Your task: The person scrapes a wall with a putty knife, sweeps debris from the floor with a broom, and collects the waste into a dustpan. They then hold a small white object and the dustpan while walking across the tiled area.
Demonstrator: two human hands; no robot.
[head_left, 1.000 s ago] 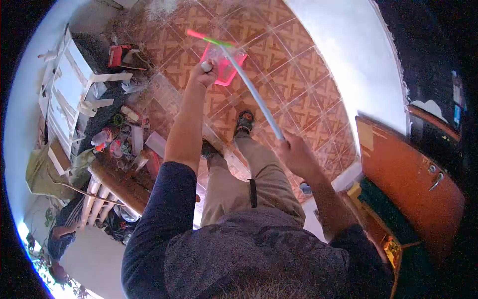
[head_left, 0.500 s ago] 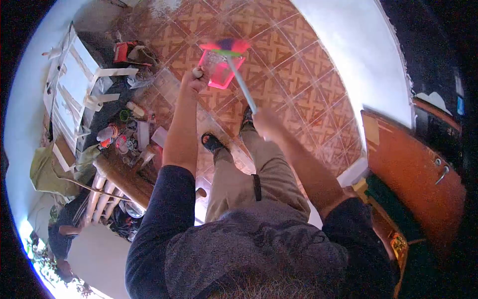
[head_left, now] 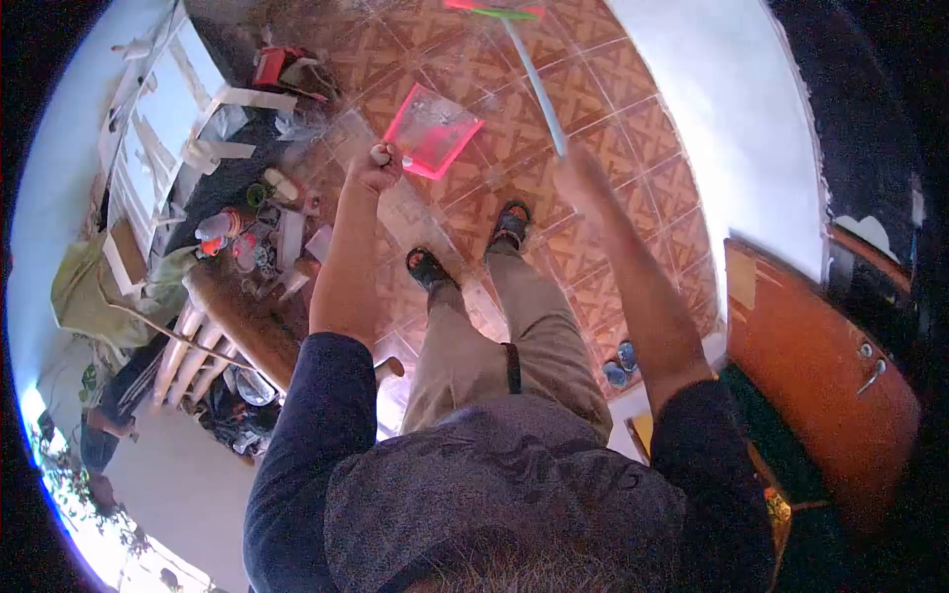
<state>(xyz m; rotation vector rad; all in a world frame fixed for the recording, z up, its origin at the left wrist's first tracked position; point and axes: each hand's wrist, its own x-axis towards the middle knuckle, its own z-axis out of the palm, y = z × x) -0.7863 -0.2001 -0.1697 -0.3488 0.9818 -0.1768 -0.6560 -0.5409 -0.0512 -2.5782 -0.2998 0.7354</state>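
My left hand (head_left: pixel 376 168) is wrapped round the handle of a pink dustpan (head_left: pixel 433 128), whose tray lies at the floor with grey dust and debris in it. In my right hand (head_left: pixel 581 178), somewhat blurred, is the pale handle of a broom (head_left: pixel 534 84). The broom's green and pink head is at the top edge of the view, partly cut off, beyond the dustpan and apart from it.
Patterned tiles cover the floor (head_left: pixel 593 99). Left stand a white frame (head_left: pixel 163 128), a red box (head_left: pixel 267 67) and cluttered jars (head_left: pixel 242 237). A brown door (head_left: pixel 811 336) is at right. Blue-grey slippers (head_left: pixel 618 366) lie near my right leg.
The broom head has left the dustpan and moved away toward the top of the view. My right hand has shifted up and right; the dustpan now shows its debris plainly.
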